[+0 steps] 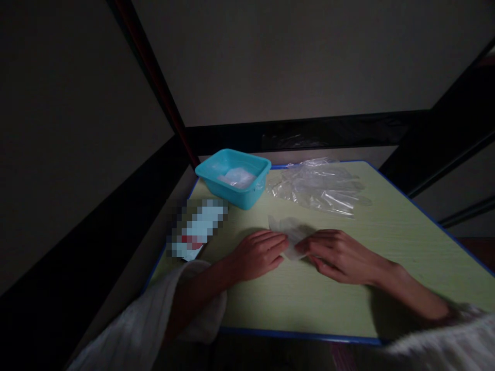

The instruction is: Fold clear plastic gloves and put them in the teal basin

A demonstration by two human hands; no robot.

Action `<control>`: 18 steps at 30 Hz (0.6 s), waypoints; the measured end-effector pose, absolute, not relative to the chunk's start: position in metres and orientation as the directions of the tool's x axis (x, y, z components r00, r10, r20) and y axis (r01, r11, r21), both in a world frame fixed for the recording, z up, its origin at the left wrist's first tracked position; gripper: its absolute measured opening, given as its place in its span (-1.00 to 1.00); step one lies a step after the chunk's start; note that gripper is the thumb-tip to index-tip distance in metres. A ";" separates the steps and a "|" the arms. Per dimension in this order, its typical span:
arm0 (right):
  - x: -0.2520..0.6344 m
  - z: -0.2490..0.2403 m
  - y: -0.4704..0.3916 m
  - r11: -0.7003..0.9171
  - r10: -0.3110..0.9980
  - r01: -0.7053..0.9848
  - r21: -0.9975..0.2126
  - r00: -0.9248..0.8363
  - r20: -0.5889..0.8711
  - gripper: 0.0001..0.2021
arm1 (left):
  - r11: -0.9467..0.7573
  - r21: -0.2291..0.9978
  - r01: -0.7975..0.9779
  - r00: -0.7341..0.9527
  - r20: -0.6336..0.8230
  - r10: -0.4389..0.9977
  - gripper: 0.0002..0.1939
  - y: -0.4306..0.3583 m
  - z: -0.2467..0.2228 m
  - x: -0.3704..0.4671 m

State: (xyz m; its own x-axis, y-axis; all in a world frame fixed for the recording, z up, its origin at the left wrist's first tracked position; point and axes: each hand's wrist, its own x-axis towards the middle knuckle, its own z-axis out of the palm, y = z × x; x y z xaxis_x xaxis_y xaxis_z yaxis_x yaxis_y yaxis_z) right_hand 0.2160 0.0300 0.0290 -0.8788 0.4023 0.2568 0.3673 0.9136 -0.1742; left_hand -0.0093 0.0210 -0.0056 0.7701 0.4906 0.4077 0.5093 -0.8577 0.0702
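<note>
A small, thin, whitish translucent sheet lies between my two hands, low over the middle of the table. My left hand is closed on its left edge, fingers pressed together. On the other side, the fingertips of my right hand pinch the sheet's right edge. Beyond my hands, several clear plastic bags are spread out flat. To their left stands a turquoise basin with white, filmy material inside.
The pale yellow-green table has a blue edge. A blurred-out, light blue flat object lies at its left side, near my left forearm. A wall rises behind the table.
</note>
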 end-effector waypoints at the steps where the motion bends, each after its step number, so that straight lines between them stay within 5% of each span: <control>1: 0.217 0.030 0.029 0.901 0.422 0.369 -0.229 -0.868 0.263 -0.76 | -0.864 0.071 0.498 0.772 0.417 0.479 -0.74 0.021 -0.006 -0.009; 8: 0.222 0.051 0.021 0.737 0.580 0.361 -0.572 -0.772 0.260 -0.83 | -0.893 0.147 0.426 0.783 0.435 0.445 -0.68 0.010 0.006 -0.009; 11: 0.221 0.063 0.016 0.611 0.647 0.306 -0.730 -0.724 0.238 -0.85 | -0.794 0.407 0.452 0.694 0.398 0.599 -0.69 -0.004 0.025 -0.005; 13: 0.218 0.068 0.015 0.449 0.718 0.256 -0.856 -0.674 0.175 -0.82 | -0.593 0.699 0.400 0.629 0.261 0.732 -0.68 -0.012 0.036 0.000; 15: 0.215 0.067 0.020 0.281 0.769 0.202 -0.938 -0.632 0.094 -0.79 | -0.221 0.926 0.305 0.549 0.018 0.835 -0.68 -0.015 0.040 0.007; 18: 0.210 0.053 0.036 0.108 0.801 0.194 -0.975 -0.598 -0.030 -0.76 | 0.200 0.959 0.201 0.369 -0.264 0.891 -0.69 -0.010 0.028 0.014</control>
